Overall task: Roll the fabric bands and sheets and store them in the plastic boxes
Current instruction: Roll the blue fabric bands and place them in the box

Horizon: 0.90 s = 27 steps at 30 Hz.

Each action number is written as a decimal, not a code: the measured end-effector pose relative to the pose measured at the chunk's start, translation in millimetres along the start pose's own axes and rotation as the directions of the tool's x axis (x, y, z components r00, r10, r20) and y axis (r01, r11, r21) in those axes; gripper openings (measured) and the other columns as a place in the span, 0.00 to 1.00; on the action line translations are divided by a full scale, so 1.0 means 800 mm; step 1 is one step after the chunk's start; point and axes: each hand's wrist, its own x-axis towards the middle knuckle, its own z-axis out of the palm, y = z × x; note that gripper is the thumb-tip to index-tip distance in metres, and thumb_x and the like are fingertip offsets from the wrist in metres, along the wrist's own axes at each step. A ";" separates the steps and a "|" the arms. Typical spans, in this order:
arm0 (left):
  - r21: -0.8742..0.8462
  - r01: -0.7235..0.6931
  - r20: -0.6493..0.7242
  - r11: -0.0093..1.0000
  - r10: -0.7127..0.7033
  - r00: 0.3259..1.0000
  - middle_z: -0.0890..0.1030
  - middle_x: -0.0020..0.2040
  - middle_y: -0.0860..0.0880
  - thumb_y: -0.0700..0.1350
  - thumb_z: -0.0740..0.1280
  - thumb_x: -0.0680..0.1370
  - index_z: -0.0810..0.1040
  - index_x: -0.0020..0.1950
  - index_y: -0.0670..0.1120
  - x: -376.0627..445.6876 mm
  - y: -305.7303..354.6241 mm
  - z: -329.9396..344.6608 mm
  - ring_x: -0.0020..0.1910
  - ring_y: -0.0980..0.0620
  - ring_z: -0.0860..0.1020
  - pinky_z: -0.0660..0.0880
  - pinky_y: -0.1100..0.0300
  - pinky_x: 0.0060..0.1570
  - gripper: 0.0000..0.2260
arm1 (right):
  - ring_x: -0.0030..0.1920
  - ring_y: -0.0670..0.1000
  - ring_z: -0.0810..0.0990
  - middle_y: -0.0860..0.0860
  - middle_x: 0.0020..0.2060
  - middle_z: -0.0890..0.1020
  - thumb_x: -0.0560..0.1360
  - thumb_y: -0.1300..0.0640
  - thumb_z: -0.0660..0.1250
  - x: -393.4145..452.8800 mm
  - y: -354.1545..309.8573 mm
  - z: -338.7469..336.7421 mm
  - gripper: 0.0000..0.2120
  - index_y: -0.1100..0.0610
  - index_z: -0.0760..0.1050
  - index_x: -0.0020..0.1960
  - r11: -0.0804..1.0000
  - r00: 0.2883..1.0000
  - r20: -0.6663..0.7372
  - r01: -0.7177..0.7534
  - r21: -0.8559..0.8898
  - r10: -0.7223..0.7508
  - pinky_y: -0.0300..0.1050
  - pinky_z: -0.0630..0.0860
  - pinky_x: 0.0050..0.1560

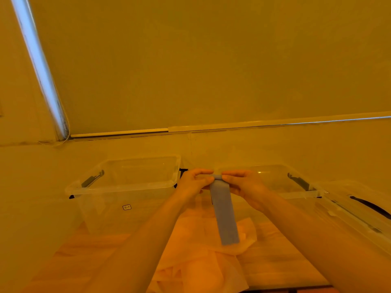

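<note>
Left box (127, 182) — clear plastic, on the table (281, 259). Left hand (193, 183) and right hand (241, 185) pinch the rolled top of a blue band (224, 214) (tail hanging over pale sheets (196, 261)). Right box (296, 194) — clear, behind the hands.

Left hand (193, 182): yours reaches forward, fingers (203, 171) curled inward, pinching the rolled top of the blue fabric band (224, 212).
Right hand (243, 183): opposite it, fingers curled on the same roll, fingertips facing the left hand's.
Forearms: both bare, converging from the lower corners.
Wrists: roughly level, raised off the counter.
</note>
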 end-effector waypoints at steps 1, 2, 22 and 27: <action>0.000 0.020 0.001 1.000 -0.020 1.000 0.82 0.51 0.47 0.46 0.68 0.77 0.80 0.55 0.49 0.001 -0.001 0.000 0.48 0.50 0.81 0.70 0.65 0.36 0.08 | 0.44 0.51 0.82 0.58 0.47 0.82 0.74 0.69 0.67 0.000 0.000 -0.001 0.09 0.66 0.78 0.54 1.000 1.000 -0.004 0.001 0.005 -0.001 0.41 0.82 0.41; 0.007 0.031 0.005 1.000 -0.031 1.000 0.83 0.50 0.46 0.48 0.67 0.78 0.80 0.55 0.48 0.001 -0.002 0.001 0.47 0.50 0.82 0.70 0.65 0.35 0.08 | 0.45 0.51 0.82 0.58 0.47 0.82 0.73 0.70 0.67 -0.001 -0.001 -0.002 0.11 0.67 0.77 0.56 1.000 1.000 0.000 0.001 0.010 -0.001 0.41 0.82 0.42; 0.012 0.020 0.018 1.000 -0.020 1.000 0.84 0.49 0.45 0.49 0.64 0.79 0.80 0.52 0.47 0.002 -0.007 0.005 0.43 0.53 0.81 0.70 0.66 0.34 0.08 | 0.47 0.53 0.82 0.57 0.47 0.82 0.72 0.71 0.68 -0.004 -0.001 -0.007 0.11 0.65 0.78 0.54 1.000 1.000 -0.008 0.022 0.000 -0.022 0.40 0.81 0.43; -0.005 -0.024 0.009 1.000 0.024 1.000 0.81 0.48 0.50 0.44 0.66 0.79 0.80 0.53 0.48 0.003 -0.003 0.003 0.44 0.56 0.79 0.72 0.70 0.34 0.06 | 0.47 0.54 0.83 0.58 0.48 0.83 0.73 0.67 0.69 -0.003 0.002 -0.006 0.07 0.60 0.78 0.51 0.997 0.999 0.008 -0.034 0.063 0.034 0.43 0.81 0.45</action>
